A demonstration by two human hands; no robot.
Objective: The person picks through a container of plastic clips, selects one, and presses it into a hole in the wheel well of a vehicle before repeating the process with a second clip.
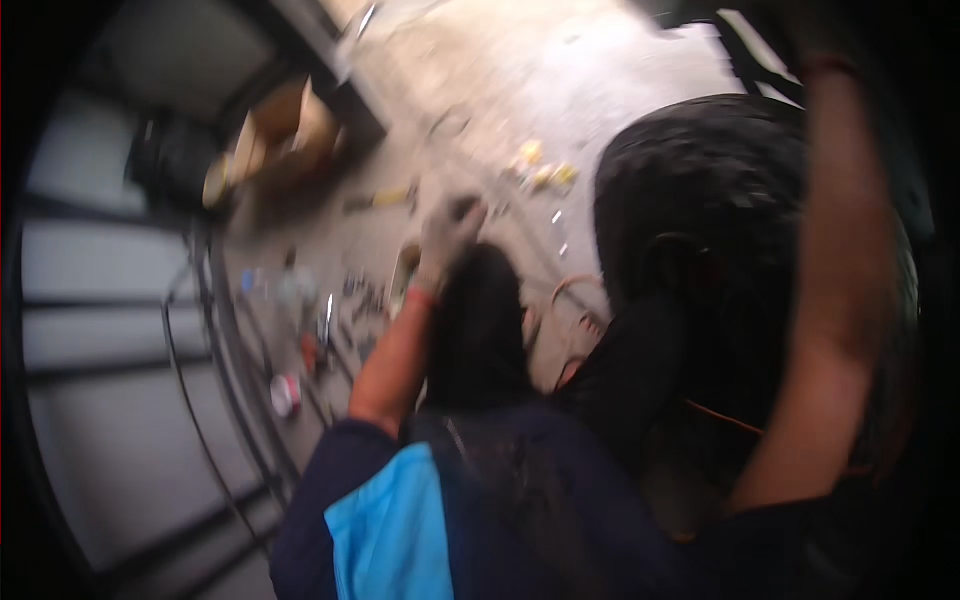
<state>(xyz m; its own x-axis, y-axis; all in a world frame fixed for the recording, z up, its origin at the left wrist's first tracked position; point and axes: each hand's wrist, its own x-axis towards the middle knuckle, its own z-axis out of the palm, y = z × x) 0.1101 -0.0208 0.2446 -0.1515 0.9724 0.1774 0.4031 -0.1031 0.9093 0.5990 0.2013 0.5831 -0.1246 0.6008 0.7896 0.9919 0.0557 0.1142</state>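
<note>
The left hand [452, 232] looks half-curled beside the knee [485, 290], left of the tyre [700, 150]; its grip is blurred. The right hand [806, 30], past the tyre, is too dark to read. Work done or left on the tyre doesn't show. Floor [500, 70] opens ahead-left of the tyre, edged by a box [315, 125].

The person [560, 480] is wearing a navy shirt [330, 490] with a bright blue panel [395, 525], black trousers [480, 340] and red wristbands [423, 296].

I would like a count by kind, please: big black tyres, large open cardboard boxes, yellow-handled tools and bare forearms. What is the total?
Big black tyre: 1
Large open cardboard box: 1
Yellow-handled tool: 1
Bare forearms: 2
Total: 5
</note>
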